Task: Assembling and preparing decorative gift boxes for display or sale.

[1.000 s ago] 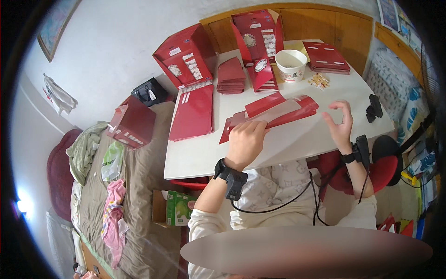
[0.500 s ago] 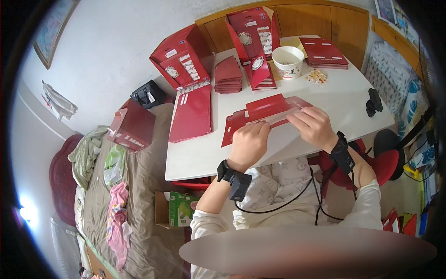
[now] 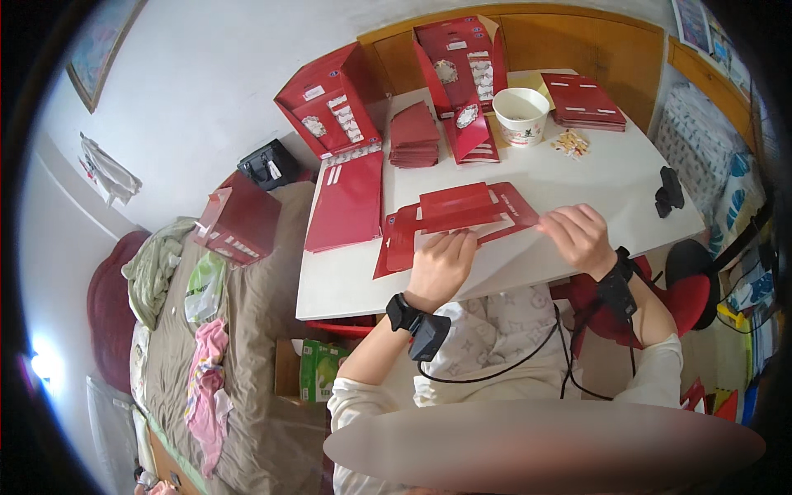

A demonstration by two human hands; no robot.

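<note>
A red flat cardboard piece (image 3: 454,198) with folded panels lies at the table's near side, tilted a little. My left hand (image 3: 444,268) is closed on its near edge, fingertips curled over a pale strip (image 3: 492,226) along that side. My right hand (image 3: 580,238) is closed in a pinch right by the cardboard's right corner. What sits between its fingertips is too small to make out. Both wrists wear black devices with cables.
On the white table (image 3: 610,190) stand two red display boxes (image 3: 330,103), red card stacks (image 3: 414,136), flat red sheets (image 3: 346,202), a paper tub (image 3: 521,124), and small yellowish scraps (image 3: 571,143). A black object (image 3: 669,191) lies at the right edge. A bed (image 3: 272,330) is at left.
My right hand has moved right, away from my left hand, to the cardboard's corner. The cardboard has shifted slightly left and toward me, and its right panel shows more fully.
</note>
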